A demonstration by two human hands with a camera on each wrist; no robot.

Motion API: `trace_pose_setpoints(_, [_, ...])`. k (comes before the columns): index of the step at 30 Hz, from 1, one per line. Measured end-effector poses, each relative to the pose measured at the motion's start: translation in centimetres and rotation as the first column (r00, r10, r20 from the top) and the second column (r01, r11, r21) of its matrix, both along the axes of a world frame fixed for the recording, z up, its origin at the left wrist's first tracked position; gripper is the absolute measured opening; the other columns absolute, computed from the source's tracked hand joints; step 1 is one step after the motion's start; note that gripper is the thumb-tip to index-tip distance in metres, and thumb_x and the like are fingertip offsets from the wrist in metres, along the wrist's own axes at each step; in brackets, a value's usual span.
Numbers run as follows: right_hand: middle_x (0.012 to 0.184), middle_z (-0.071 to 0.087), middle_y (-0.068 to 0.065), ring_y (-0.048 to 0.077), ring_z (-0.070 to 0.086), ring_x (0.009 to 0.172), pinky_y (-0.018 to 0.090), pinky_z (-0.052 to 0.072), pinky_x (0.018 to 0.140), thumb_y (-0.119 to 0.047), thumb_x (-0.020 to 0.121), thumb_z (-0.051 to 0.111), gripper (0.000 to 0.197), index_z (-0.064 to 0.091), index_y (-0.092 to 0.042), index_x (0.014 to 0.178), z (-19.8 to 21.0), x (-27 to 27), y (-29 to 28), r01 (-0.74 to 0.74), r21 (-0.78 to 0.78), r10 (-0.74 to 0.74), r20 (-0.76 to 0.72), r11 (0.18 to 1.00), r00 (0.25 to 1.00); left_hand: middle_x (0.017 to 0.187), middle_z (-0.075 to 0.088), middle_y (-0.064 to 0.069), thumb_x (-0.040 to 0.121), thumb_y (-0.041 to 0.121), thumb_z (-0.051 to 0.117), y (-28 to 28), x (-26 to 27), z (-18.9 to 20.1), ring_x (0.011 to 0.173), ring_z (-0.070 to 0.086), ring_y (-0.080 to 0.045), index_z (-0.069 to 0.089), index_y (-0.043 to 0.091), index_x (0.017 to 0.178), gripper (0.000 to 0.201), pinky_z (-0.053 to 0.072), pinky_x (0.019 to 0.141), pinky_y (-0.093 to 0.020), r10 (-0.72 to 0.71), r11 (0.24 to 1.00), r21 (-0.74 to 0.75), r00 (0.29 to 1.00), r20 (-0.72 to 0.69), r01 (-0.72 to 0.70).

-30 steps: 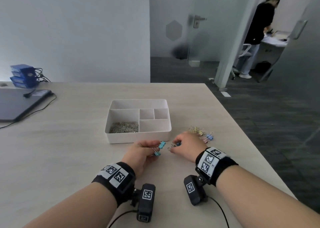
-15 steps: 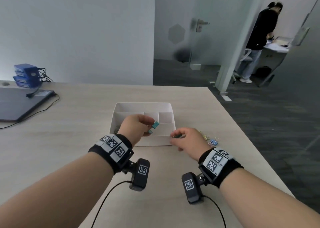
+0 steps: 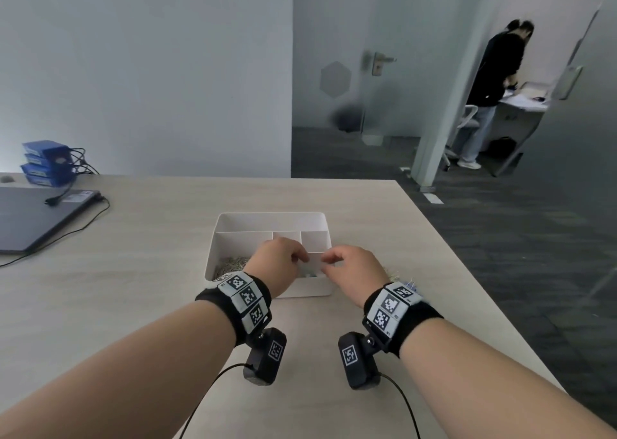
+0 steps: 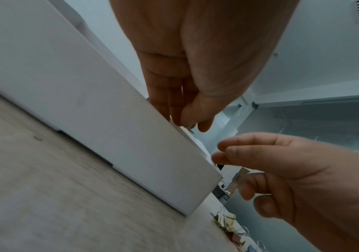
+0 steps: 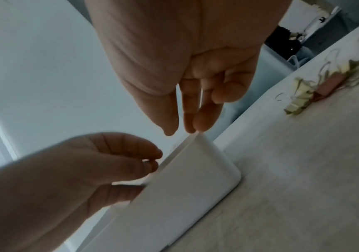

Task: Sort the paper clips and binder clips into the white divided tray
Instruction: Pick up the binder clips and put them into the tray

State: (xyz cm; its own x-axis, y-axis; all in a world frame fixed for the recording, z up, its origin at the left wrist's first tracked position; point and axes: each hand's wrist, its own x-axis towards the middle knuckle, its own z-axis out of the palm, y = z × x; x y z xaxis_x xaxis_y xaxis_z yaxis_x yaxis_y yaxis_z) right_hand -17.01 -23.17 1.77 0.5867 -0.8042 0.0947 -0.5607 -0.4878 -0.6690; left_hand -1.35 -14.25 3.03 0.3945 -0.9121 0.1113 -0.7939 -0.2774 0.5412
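The white divided tray stands mid-table, with paper clips heaped in its front left compartment. Both hands hover over the front right compartment, where a teal binder clip lies. My left hand points its fingers down, and a bit of metal wire shows pinched between thumb and finger. My right hand has loose fingers with nothing between them. In the wrist views the tray's outer wall sits just below the fingertips. Loose coloured binder clips lie on the table right of the tray.
A closed laptop with a cable and stacked blue boxes sit at the far left. The table's right edge runs close to the loose clips. A person stands far back behind a glass partition.
Both hands rose from the table in front of the tray and moved forward over its front right compartment. The right hand has let go of its clip.
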Motion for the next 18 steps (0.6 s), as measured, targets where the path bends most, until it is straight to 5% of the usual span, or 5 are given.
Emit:
trace_pose_setpoints(6, [0.082, 0.071, -0.011, 0.013, 0.066, 0.066, 0.032, 0.056, 0.053, -0.026, 0.091, 0.063, 0.01, 0.073, -0.028, 0.09, 0.6, -6.5, -1.8, 0.18, 0.129, -0.202, 0.18, 0.975, 0.963, 0.087, 0.063, 0.021, 0.085, 0.019, 0.062, -0.3, -1.8, 0.2, 0.079, 0.059, 0.001, 0.068, 0.037, 0.083, 0.02, 0.046, 0.072, -0.018, -0.059, 0.994, -0.093, 0.995, -0.081, 0.052])
trace_pose_setpoints(8, [0.077, 0.071, -0.006, 0.017, 0.066, 0.063, 0.041, 0.06, 0.06, -0.023, 0.091, 0.064, 0.011, 0.072, -0.025, 0.085, 0.3, -9.0, -2.6, 0.218, 0.142, -0.243, 0.189, 0.966, 0.951, 0.085, 0.066, 0.022, 0.085, 0.023, 0.065, -0.7, -3.4, 0.1, 0.073, 0.06, 0.003, 0.068, 0.038, 0.082, 0.015, 0.047, 0.066, -0.018, -0.118, 0.991, -0.083, 0.985, -0.123, 0.108])
trace_pose_setpoints(10, [0.076, 0.071, -0.006, 0.015, 0.066, 0.065, 0.036, 0.057, 0.07, -0.023, 0.092, 0.064, 0.012, 0.071, -0.025, 0.082, -0.1, -11.2, -3.0, 0.245, 0.115, -0.26, 0.155, 0.963, 0.953, 0.085, 0.068, 0.02, 0.086, 0.026, 0.066, -1.2, -5.3, -0.2, 0.074, 0.063, -0.002, 0.069, 0.037, 0.084, 0.012, 0.053, 0.069, -0.022, -0.192, 0.981, -0.049, 0.971, -0.142, 0.187])
trace_pose_setpoints(15, [0.075, 0.07, -0.005, 0.017, 0.068, 0.067, 0.023, 0.046, 0.058, -0.028, 0.09, 0.068, 0.007, 0.071, -0.024, 0.085, -1.0, -13.6, -2.5, 0.181, 0.183, -0.19, 0.032, 0.966, 0.981, 0.109, 0.068, 0.018, 0.087, 0.036, 0.068, -2.4, -8.9, -1.5, 0.09, 0.061, -0.004, 0.07, 0.033, 0.114, 0.027, 0.049, 0.084, -0.021, -0.299, 0.941, 0.134, 0.949, -0.096, 0.31])
trace_pose_setpoints(18, [0.077, 0.07, -0.011, 0.008, 0.065, 0.07, 0.022, 0.048, 0.064, -0.033, 0.083, 0.075, 0.005, 0.072, -0.031, 0.081, -1.7, -13.5, -2.1, 0.108, 0.183, -0.102, -0.041, 0.977, 0.994, 0.121, 0.065, 0.019, 0.084, 0.04, 0.069, -3.0, -10.6, -2.1, 0.099, 0.061, -0.006, 0.065, 0.037, 0.123, 0.039, 0.048, 0.093, -0.024, -0.326, 0.925, 0.188, 0.944, -0.052, 0.33])
